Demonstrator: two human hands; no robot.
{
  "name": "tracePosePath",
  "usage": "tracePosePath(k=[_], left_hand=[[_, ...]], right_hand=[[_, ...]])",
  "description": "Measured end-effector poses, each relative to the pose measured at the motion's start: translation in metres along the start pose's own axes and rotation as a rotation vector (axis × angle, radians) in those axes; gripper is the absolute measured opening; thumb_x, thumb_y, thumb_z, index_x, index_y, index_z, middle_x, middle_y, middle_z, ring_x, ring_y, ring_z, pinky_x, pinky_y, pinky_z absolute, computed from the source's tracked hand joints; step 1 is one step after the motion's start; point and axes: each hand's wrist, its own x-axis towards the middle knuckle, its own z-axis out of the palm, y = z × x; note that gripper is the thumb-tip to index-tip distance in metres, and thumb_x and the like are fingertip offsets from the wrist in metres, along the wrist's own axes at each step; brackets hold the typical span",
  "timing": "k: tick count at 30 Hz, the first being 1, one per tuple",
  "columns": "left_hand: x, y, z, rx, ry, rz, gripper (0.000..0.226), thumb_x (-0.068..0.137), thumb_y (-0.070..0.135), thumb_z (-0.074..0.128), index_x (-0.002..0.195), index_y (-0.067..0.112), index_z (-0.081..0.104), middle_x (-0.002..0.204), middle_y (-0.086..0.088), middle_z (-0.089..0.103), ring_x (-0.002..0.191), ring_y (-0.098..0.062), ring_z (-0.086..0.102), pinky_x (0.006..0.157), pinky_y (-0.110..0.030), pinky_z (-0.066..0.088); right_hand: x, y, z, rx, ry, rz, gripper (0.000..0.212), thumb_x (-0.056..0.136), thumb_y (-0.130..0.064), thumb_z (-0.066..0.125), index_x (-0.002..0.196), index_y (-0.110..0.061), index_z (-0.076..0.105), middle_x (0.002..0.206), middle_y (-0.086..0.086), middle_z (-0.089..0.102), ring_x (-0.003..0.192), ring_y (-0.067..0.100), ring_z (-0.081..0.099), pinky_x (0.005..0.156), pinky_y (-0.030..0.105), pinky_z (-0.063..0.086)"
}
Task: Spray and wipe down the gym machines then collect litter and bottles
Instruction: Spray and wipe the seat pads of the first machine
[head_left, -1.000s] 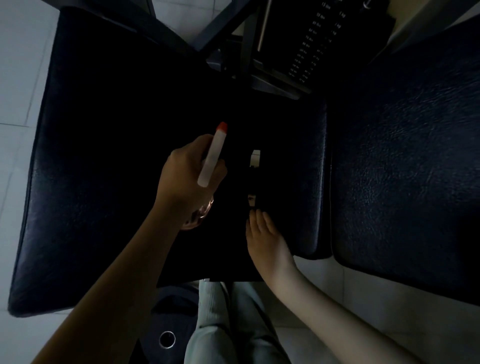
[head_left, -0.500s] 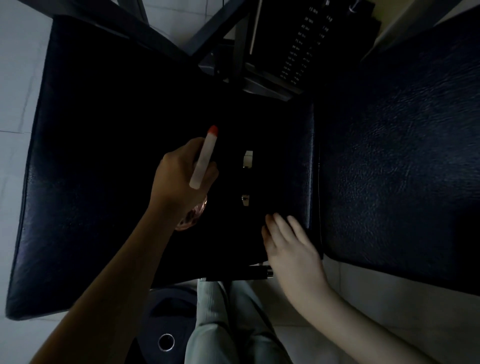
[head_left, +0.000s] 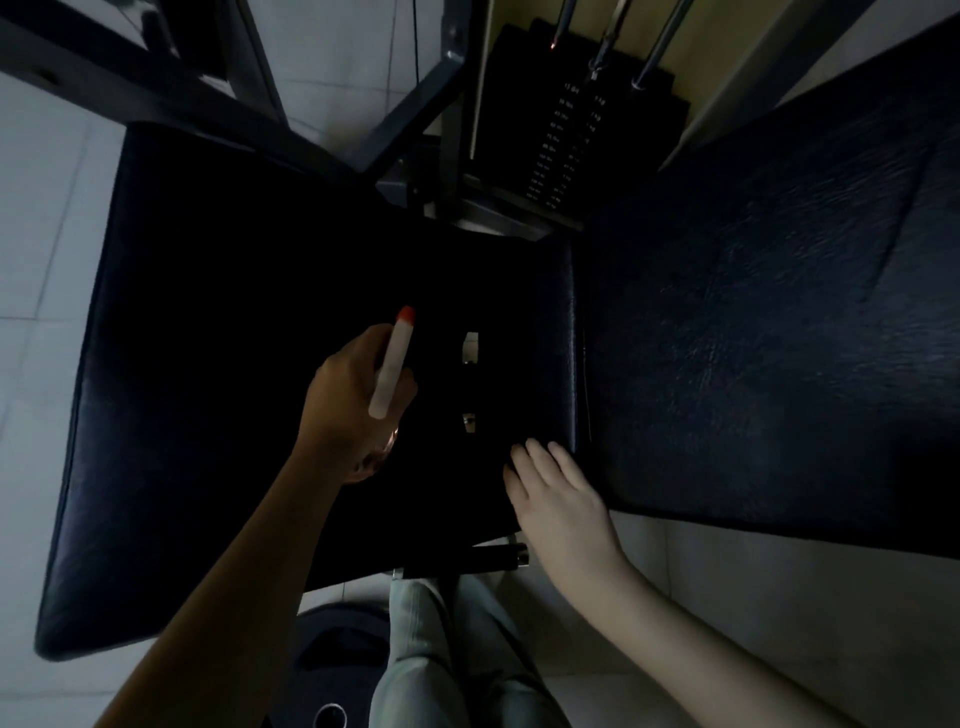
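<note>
A dark bench pad stands over pale floor tiles.

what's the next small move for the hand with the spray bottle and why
Probably one short spray onto the dark centre pad. The left hand grips the spray bottle with its red-tipped nozzle over that pad, and the right hand rests flat near the pad's right edge, seemingly placed to wipe once the surface is wet.
</note>
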Motion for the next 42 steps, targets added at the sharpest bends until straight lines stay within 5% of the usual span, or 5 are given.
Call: tracePosePath(k=[6, 14, 18, 30, 42], left_hand=[[-0.011, 0.007, 0.004, 0.172, -0.061, 0.017, 0.068, 0.08, 0.057, 0.043, 0.123, 0.006, 0.058, 0.112, -0.011, 0.064, 0.096, -0.032, 0.063, 0.077, -0.048, 0.052], [-0.018, 0.027, 0.014, 0.267, -0.232, -0.038, 0.058, 0.085, 0.034, 0.062, 0.134, 0.005, 0.049, 0.124, -0.013, 0.058, 0.112, -0.032, 0.059, 0.089, -0.048, 0.05], [-0.031, 0.071, 0.011, 0.005, -0.246, -0.086, 0.054, 0.074, 0.051, 0.05, 0.117, 0.017, 0.055, 0.1, 0.004, 0.061, 0.088, -0.012, 0.062, 0.073, -0.034, 0.052], [-0.016, 0.214, 0.02, -0.057, -0.409, -0.01, 0.021, 0.074, 0.024, 0.055, 0.086, 0.008, 0.051, 0.075, -0.006, 0.055, 0.062, -0.013, 0.053, 0.057, -0.032, 0.045], [0.019, 0.314, 0.037, -0.195, -0.53, 0.11, 0.013, 0.089, 0.013, 0.057, 0.083, 0.004, 0.051, 0.071, -0.005, 0.054, 0.058, -0.02, 0.059, 0.058, -0.04, 0.058]], right_hand=[[-0.003, 0.011, -0.021, 0.073, 0.033, 0.094, 0.053, 0.044, -0.011, 0.088, 0.095, -0.01, 0.075, 0.103, 0.009, 0.071, 0.097, 0.024, 0.067, 0.085, 0.039, 0.053], [0.007, 0.032, -0.084, 0.196, 0.236, 0.351, 0.047, 0.049, -0.004, 0.084, 0.094, -0.01, 0.073, 0.102, 0.011, 0.068, 0.099, 0.03, 0.064, 0.084, 0.045, 0.051], [-0.003, 0.069, -0.121, 0.198, 0.345, 0.428, 0.049, 0.055, 0.0, 0.08, 0.102, -0.01, 0.07, 0.112, 0.011, 0.066, 0.104, 0.03, 0.062, 0.087, 0.046, 0.049], [-0.021, 0.17, -0.224, 0.038, 0.635, 0.581, 0.036, 0.071, 0.002, 0.068, 0.106, -0.008, 0.068, 0.119, 0.013, 0.063, 0.11, 0.033, 0.057, 0.091, 0.044, 0.028], [-0.045, 0.251, -0.267, 0.182, 0.602, 0.858, 0.03, 0.089, -0.013, 0.059, 0.119, -0.012, 0.063, 0.123, 0.01, 0.061, 0.109, 0.033, 0.054, 0.093, 0.05, 0.039]])
